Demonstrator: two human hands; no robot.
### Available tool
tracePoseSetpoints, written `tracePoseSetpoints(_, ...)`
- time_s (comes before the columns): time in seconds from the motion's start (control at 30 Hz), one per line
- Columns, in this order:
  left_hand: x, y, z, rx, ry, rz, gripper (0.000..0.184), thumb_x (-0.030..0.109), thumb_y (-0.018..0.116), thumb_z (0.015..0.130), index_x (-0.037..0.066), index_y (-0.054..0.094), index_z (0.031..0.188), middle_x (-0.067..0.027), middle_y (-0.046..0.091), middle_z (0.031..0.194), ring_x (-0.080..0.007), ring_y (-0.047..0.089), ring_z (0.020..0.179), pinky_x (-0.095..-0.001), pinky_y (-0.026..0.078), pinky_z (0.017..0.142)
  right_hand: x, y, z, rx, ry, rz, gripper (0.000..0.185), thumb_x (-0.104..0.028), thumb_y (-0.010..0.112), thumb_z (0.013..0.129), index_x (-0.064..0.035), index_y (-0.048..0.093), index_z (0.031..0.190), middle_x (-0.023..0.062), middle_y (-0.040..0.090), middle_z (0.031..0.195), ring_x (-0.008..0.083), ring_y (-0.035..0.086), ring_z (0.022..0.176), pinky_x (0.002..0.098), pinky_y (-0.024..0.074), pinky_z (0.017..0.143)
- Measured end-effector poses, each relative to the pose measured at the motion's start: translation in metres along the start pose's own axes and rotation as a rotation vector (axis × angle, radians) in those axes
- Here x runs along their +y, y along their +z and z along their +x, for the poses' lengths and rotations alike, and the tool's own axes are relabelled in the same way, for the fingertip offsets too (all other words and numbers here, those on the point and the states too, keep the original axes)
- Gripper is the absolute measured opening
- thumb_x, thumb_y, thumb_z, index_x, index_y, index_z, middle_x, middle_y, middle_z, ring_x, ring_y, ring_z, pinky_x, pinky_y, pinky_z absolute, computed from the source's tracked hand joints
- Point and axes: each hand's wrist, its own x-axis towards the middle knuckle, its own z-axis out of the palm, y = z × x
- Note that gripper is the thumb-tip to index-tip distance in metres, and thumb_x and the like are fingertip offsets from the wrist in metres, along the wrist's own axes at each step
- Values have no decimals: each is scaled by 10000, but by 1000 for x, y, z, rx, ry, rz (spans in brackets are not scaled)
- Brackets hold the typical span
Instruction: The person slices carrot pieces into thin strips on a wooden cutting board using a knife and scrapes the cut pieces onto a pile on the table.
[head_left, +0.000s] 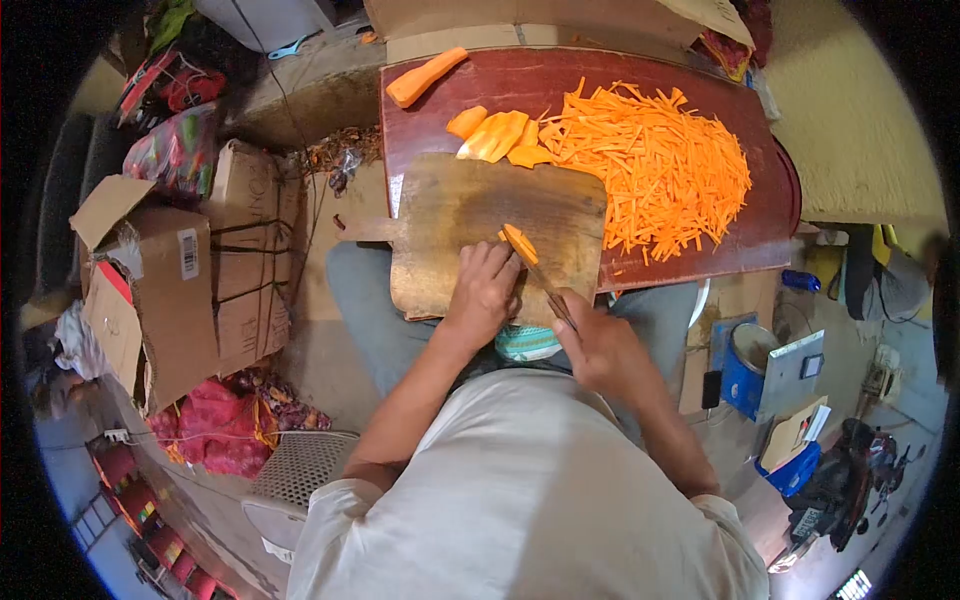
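My right hand (598,347) is closed round the handle of a knife (546,283), whose blade slants up and left across the wooden cutting board (450,205). At the blade lie a few cut carrot pieces (520,243). My left hand (485,290) has its fingers curled and pressed down on the board against these pieces; its fingertips are partly hidden. Beyond the board, flat carrot slices (493,136) overlap on a dark red tabletop (420,125). A large heap of carrot sticks (670,165) spreads to their right. One peeled carrot (427,78) lies at the far left corner.
The board overhangs the tabletop's near edge, above my legs. Cardboard boxes (160,290), a pink mesh sack (225,425) and a grey plastic chair (300,475) stand to the left. On the right are a blue container (742,385) and a motorcycle (850,490).
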Motion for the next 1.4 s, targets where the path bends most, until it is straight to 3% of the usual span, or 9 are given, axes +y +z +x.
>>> tracePoseSetpoints(0.13,-1,2,0,1,2,-15,530,-10,775,663,-12,705,1188,-170,651,1164,-374,588,1012,-487,452,900,16,23,36,173,-202,-24,306,-218,578,1094,9,578,1298,315,698,963,530,686,917,591,529,779)
tracePoseSetpoints(0.23,4,-3,4,45,-20,-54,485,-27,768,697,-12,709,1178,-173,651,1140,-377,589,1002,-484,451,895,11,21,55,125,-162,-117,284,-197,587,1088,2,581,1292,313,698,946,531,687,893,595,525,759)
tracePoseSetpoints(0.33,5,-4,4,65,-48,-68,463,-37,762,712,-11,710,1172,-174,647,1129,-381,590,1012,-480,453,896,15,16,36,171,-236,-18,274,-178,597,1082,-7,580,1295,313,694,939,531,687,887,596,524,755)
tracePoseSetpoints(0.43,3,-1,1,55,-74,-74,447,-36,762,711,-14,713,1155,-175,650,1132,-383,593,1028,-482,455,904,0,2,3,45,-58,2,265,-176,601,1081,-18,579,1293,305,694,924,530,684,867,593,524,742)
tracePoseSetpoints(0.73,1,0,0,77,-34,-74,476,-34,767,673,-25,724,1147,-182,662,1141,-398,602,1042,-489,468,924,13,27,57,138,-165,-97,262,-205,596,1090,-19,592,1274,315,692,888,561,672,871,590,520,753)
tracePoseSetpoints(0.93,2,1,-2,76,-63,-69,462,-17,777,678,-30,720,1137,-181,660,1138,-390,602,1036,-492,473,916,4,12,10,87,-57,-27,265,-204,582,1094,-9,595,1273,335,694,955,556,675,934,591,516,785)
tracePoseSetpoints(1.13,3,0,-2,69,-43,-33,466,-10,786,666,-33,718,1126,-163,629,1122,-382,578,1046,-486,464,917,7,24,39,125,-118,-25,302,-245,569,1089,-9,577,1277,369,695,954,578,680,918,660,521,776)
tracePoseSetpoints(1.23,4,-2,-2,47,-62,-52,478,1,795,656,-31,719,1127,-156,619,1120,-374,571,1044,-485,460,918,3,23,61,99,-66,-73,310,-186,593,1082,-4,595,1334,325,687,965,520,701,954,560,529,802)
tracePoseSetpoints(1.4,2,-1,-4,47,-71,-53,491,13,804,644,-25,722,1127,-150,614,1122,-366,563,1047,-477,453,925,9,16,25,120,-127,-3,303,-232,570,1083,-25,580,1304,354,707,972,591,676,925,656,521,773)
